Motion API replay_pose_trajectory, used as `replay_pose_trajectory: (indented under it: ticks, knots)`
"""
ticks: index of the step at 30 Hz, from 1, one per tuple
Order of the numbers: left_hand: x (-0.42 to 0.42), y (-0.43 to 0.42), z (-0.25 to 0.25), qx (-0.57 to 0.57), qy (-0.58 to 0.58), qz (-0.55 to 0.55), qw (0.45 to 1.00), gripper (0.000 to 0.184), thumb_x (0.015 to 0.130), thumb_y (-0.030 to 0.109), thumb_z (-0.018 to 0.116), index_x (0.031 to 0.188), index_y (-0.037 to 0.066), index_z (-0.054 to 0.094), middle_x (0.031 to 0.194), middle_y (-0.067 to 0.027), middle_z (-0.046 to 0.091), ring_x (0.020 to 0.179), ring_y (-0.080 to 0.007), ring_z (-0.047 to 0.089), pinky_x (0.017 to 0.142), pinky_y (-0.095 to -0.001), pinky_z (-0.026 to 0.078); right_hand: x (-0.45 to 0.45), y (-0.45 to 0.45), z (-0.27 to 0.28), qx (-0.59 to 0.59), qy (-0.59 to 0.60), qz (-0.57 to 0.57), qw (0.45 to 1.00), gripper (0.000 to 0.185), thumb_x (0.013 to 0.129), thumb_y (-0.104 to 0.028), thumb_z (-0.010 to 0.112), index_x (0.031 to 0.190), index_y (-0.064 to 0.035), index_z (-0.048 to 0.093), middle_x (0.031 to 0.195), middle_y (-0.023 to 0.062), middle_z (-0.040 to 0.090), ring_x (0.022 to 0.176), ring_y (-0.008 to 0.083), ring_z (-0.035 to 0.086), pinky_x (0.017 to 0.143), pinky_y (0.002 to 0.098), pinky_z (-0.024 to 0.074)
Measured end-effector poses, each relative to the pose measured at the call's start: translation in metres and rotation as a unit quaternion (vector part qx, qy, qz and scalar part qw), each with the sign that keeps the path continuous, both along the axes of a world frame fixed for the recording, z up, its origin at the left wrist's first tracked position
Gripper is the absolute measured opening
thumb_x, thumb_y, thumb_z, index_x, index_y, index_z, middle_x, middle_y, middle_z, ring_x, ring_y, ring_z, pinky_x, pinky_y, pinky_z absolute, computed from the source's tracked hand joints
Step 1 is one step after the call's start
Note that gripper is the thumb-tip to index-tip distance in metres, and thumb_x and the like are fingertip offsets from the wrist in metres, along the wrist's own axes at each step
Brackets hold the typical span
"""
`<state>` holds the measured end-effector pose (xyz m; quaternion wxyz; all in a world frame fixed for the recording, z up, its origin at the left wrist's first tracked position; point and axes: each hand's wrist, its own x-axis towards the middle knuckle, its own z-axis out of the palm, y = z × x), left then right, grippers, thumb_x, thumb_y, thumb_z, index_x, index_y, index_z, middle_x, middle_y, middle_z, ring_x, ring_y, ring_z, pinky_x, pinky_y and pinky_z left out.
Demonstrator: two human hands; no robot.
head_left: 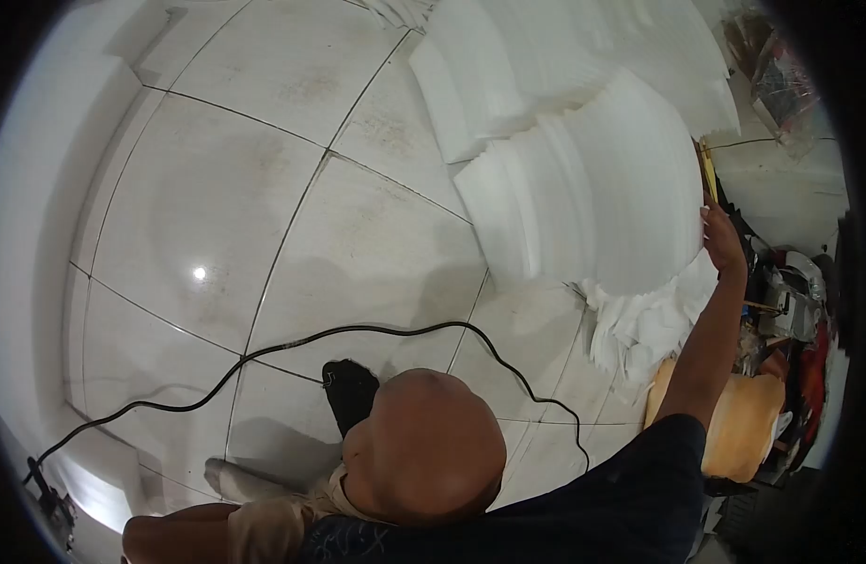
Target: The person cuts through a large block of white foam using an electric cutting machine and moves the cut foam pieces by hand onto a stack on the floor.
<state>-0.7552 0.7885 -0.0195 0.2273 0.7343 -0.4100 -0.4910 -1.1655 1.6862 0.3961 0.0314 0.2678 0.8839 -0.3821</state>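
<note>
My right hand (723, 241) reaches out to the right-hand edge of a thick stack of thin white sheets (621, 188), which look like soft foam. Its fingertips are at the stack's edge, partly hidden, so their grip does not show clearly. Just beyond the fingertips is a narrow yellow strip (709, 175); whether the hand touches it I cannot tell. Behind this stack lies another pile of white sheets (564, 56). Crumpled white sheets (639, 315) lie under the near side, close to my forearm. My left hand is out of view.
A black cable (358, 329) snakes across the tiled floor (188, 207) in front of my knee (437, 442). An orange-tan padded object (743, 423) and assorted clutter (795, 305) line the right side. A wadded clear plastic bundle (780, 89) is at upper right.
</note>
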Motion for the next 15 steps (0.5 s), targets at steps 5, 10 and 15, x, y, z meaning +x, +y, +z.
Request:
replay_pose_trajectory:
  ticks: [5,10,15]
  knots:
    - [0.037,-0.023,0.018,0.002,0.047,0.046,0.998,0.114,0.07,0.081,0.059,0.15,0.017,0.008,0.146,-0.0236,0.026,0.135,-0.0387,0.033,0.105,-0.0582,0.035,0.015,0.013,0.013,0.383,0.274,-0.047,0.881,0.053,0.092,-0.035,0.054,0.133,-0.0015,0.045,0.125,0.0134,0.05,0.111,0.0238,0.049,0.096,0.0402,0.0389]
    - [0.075,-0.051,0.037,-0.002,0.131,0.162,0.978,0.117,0.069,0.081,0.059,0.151,0.018,0.004,0.148,-0.0239,0.023,0.137,-0.0386,0.031,0.105,-0.0589,0.034,0.011,-0.215,0.021,0.644,0.437,0.263,0.57,0.047,0.094,-0.047,0.055,0.11,-0.0034,0.052,0.083,0.0055,0.06,0.069,0.0182,0.059,0.066,0.0347,0.0525]
    - [0.06,-0.123,0.045,0.059,0.281,0.211,0.934,0.13,0.062,0.083,0.064,0.153,0.02,-0.004,0.154,-0.0243,0.011,0.141,-0.0399,0.023,0.106,-0.0653,0.028,-0.037,-0.386,-0.021,0.281,0.565,0.499,0.595,0.018,0.091,-0.001,0.063,0.099,0.0138,0.055,0.082,0.024,0.062,0.056,0.0282,0.065,0.046,0.0343,0.0597]
